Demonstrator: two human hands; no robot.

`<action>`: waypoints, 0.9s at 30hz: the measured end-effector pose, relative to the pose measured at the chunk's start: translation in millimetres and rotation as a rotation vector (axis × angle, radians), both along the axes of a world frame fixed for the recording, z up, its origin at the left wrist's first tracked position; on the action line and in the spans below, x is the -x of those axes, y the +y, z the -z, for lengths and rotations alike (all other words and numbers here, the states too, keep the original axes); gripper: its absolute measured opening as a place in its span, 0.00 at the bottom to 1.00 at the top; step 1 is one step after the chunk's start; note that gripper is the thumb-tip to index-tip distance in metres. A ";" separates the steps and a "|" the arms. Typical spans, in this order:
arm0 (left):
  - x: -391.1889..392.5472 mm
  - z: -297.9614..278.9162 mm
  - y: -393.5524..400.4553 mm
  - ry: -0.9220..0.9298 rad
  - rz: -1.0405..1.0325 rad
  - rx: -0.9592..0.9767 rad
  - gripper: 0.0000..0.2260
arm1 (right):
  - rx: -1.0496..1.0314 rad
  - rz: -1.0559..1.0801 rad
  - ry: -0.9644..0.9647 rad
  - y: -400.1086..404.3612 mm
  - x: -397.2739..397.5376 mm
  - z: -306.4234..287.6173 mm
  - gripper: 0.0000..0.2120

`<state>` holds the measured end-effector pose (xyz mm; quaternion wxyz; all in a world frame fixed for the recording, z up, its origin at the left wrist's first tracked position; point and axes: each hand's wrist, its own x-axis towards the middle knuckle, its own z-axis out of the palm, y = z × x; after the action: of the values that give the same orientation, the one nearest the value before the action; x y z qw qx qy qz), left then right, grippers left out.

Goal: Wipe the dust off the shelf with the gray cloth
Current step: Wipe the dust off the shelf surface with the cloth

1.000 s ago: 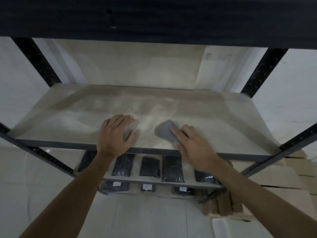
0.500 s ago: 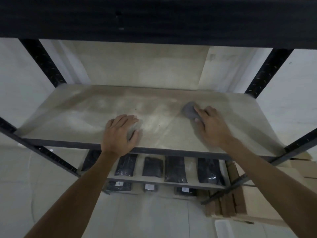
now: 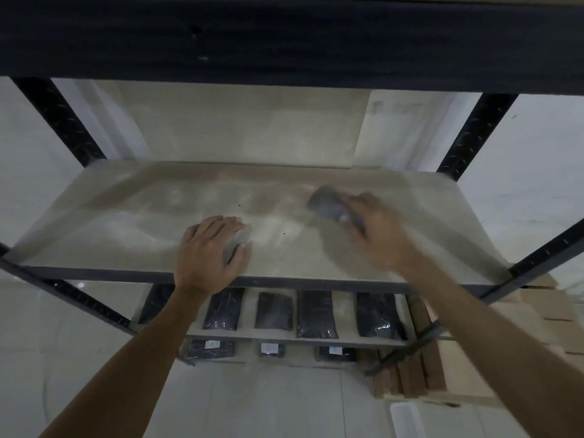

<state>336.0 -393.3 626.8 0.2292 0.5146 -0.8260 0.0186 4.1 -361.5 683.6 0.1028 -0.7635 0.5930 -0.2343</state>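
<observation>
Left hand (image 3: 211, 248) is lying flat, fingers released, near the shelf (image 3: 104, 235) front edge, probably bracing the body for the reach. Further in, right of center, the right hand (image 3: 376, 230) is pressing the gray cloth (image 3: 328, 204) onto the board; it's blurred, so can't tell if it's clenching. Cloth is looking bunched and dark, with pale dust streaks lying around it.

Head view looks down, close over shelf (image 3: 132, 222).
</observation>
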 end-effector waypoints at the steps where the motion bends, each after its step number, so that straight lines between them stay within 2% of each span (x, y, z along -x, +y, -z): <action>1: 0.0 -0.4 0.5 0.004 -0.001 0.003 0.21 | -0.008 0.136 0.061 -22.0 22.8 -2.5 0.25; 4: 1.2 -2.8 1.9 0.001 -0.006 0.004 0.21 | -0.064 0.504 0.094 -71.6 76.9 -1.0 0.22; 7: 1.0 -2.8 1.9 0.001 -0.006 0.005 0.21 | -0.130 0.623 0.127 -95.0 82.7 10.2 0.21; 10: 0.2 -1.7 0.7 0.002 -0.016 0.003 0.21 | -0.145 0.512 0.199 -101.0 51.4 17.0 0.23; 13: -0.3 -1.8 0.2 -0.009 -0.024 -0.015 0.20 | -0.093 0.177 0.229 -96.4 17.9 20.2 0.26; 16: -1.3 -3.0 0.3 -0.002 -0.010 -0.058 0.20 | -0.086 -0.132 0.142 -95.9 5.0 13.9 0.24; 18: -4.5 -3.7 0.2 0.049 0.005 -0.068 0.20 | -0.030 -0.115 0.103 -117.3 9.6 6.1 0.23; 22: -24.4 -6.8 -1.4 0.116 -0.006 -0.015 0.19 | -0.068 0.115 0.139 -159.2 21.9 3.9 0.23; 25: -50.3 -8.5 -8.6 0.072 -0.010 0.035 0.19 | -0.068 0.122 0.191 -156.3 9.6 19.8 0.23; 27: -64.3 -8.0 -13.4 0.039 -0.019 0.040 0.20 | -0.032 0.032 0.202 -144.0 0.8 24.5 0.23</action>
<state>400.4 -406.8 634.8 0.2552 0.5182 -0.8158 0.0274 3.3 -505.6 659.1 0.0509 -0.7718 0.6163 -0.1480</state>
